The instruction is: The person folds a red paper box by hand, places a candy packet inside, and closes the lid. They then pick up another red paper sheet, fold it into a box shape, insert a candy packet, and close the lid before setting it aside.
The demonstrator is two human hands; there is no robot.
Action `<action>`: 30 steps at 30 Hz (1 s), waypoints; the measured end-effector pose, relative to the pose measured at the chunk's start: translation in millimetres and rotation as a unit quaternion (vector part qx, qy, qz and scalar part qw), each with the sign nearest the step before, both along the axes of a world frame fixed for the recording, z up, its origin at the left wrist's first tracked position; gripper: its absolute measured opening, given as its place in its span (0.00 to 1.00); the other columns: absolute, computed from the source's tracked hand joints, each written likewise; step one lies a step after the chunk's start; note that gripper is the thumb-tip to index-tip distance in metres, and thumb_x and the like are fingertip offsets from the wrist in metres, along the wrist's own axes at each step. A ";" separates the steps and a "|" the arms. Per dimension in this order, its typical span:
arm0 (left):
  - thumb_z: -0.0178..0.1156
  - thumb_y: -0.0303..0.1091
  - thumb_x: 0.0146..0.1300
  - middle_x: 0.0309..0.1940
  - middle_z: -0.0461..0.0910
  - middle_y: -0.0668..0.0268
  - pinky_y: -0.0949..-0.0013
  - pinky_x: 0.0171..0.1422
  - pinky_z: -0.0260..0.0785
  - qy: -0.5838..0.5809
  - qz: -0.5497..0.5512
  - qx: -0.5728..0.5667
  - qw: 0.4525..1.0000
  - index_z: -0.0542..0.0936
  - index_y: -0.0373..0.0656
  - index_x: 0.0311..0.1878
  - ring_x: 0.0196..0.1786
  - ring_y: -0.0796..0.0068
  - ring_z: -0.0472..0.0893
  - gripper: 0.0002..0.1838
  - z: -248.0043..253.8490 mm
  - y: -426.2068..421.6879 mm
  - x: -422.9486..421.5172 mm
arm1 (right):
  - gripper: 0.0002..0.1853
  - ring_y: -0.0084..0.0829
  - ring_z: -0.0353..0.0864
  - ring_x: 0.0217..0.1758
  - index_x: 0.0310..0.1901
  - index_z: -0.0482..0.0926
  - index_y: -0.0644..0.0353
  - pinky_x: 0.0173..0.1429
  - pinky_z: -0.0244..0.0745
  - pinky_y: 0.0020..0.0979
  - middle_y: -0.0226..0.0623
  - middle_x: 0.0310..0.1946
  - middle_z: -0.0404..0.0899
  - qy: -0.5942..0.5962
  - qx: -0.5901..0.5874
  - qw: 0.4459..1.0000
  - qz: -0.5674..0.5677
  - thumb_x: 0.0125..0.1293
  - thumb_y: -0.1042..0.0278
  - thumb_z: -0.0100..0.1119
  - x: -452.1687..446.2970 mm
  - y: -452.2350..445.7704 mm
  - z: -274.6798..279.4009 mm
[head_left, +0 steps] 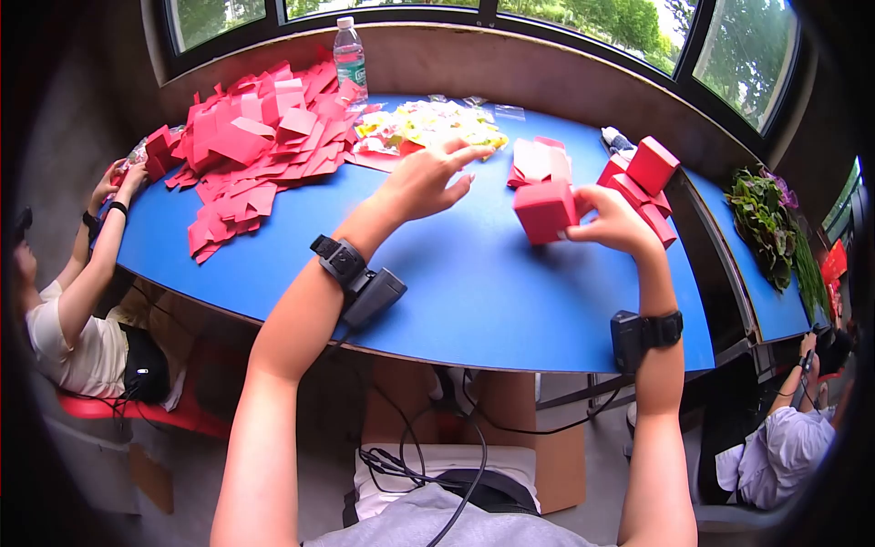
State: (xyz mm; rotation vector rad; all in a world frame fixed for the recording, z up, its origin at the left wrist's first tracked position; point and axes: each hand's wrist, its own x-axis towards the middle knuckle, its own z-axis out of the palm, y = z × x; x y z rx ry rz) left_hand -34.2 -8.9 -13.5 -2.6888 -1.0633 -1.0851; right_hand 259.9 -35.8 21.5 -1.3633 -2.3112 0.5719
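My right hand grips a small red cardboard box by its right side, over the blue table. My left hand hangs above the table with its fingers apart and nothing in them. Just beyond it lies a heap of wrapped candies, mostly yellow and white. Behind the held box is a partly folded red box. Several folded red boxes are stacked to the right of my right hand.
A large pile of flat red box blanks covers the table's left part. A water bottle stands by the window wall. At the left, a person's hands work with red pieces. Another table with leafy plants and a seated person are at right.
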 end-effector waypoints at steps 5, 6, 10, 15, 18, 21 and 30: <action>0.54 0.31 0.61 0.50 0.74 0.53 0.59 0.50 0.72 0.017 0.014 -0.013 1.000 0.69 0.51 0.61 0.45 0.53 0.78 0.23 0.1 0.1 -3.0 | 0.43 0.42 0.73 0.58 0.62 0.63 0.58 0.63 0.66 0.35 0.52 0.53 0.72 -0.016 0.057 0.998 -0.026 0.41 0.64 0.72 -3.4 -10.9 8.2; 0.54 0.32 0.61 0.50 0.74 0.54 0.59 0.49 0.72 0.016 0.015 -0.008 1.000 0.70 0.51 0.61 0.44 0.53 0.79 0.23 -0.5 -0.2 -3.0 | 0.42 0.41 0.72 0.58 0.63 0.63 0.56 0.63 0.66 0.36 0.51 0.54 0.71 0.008 0.056 0.998 -0.003 0.42 0.65 0.71 -6.0 -11.5 9.5; 0.55 0.32 0.61 0.47 0.75 0.55 0.60 0.47 0.72 0.008 0.001 0.015 1.000 0.71 0.49 0.60 0.41 0.55 0.79 0.22 -0.3 2.7 -2.1 | 0.34 0.41 0.74 0.54 0.56 0.71 0.55 0.60 0.68 0.37 0.46 0.46 0.75 -0.028 0.115 0.992 0.035 0.44 0.66 0.71 -5.9 -5.1 0.7; 0.55 0.32 0.61 0.46 0.75 0.56 0.59 0.47 0.72 -0.014 0.008 0.002 1.000 0.72 0.49 0.59 0.41 0.55 0.79 0.21 -0.9 1.9 -4.6 | 0.27 0.40 0.75 0.45 0.44 0.76 0.62 0.50 0.71 0.39 0.42 0.38 0.75 -0.132 0.231 0.954 -0.135 0.42 0.61 0.72 5.9 0.0 -1.4; 0.55 0.33 0.60 0.47 0.75 0.58 0.59 0.46 0.73 -0.013 0.031 0.003 0.999 0.73 0.49 0.58 0.41 0.56 0.79 0.20 -5.4 8.1 -9.3 | 0.26 0.38 0.72 0.48 0.42 0.76 0.64 0.51 0.69 0.39 0.41 0.40 0.74 -0.214 0.279 0.919 -0.176 0.42 0.59 0.73 8.2 1.8 -3.6; 0.55 0.33 0.60 0.48 0.75 0.58 0.58 0.45 0.73 -0.014 0.061 0.013 0.998 0.74 0.48 0.57 0.42 0.56 0.79 0.19 -7.6 15.1 -15.1 | 0.26 0.38 0.70 0.50 0.40 0.76 0.66 0.52 0.68 0.39 0.41 0.42 0.73 -0.268 0.286 0.887 -0.245 0.42 0.57 0.73 5.6 0.7 -1.9; 0.54 0.33 0.60 0.49 0.75 0.55 0.57 0.46 0.73 -0.016 0.119 -0.001 0.993 0.74 0.47 0.56 0.44 0.55 0.79 0.19 -8.7 20.0 -29.6 | 0.34 0.40 0.68 0.51 0.48 0.71 0.64 0.52 0.70 0.39 0.43 0.45 0.71 -0.259 0.300 0.888 -0.235 0.40 0.59 0.75 11.5 6.0 -9.5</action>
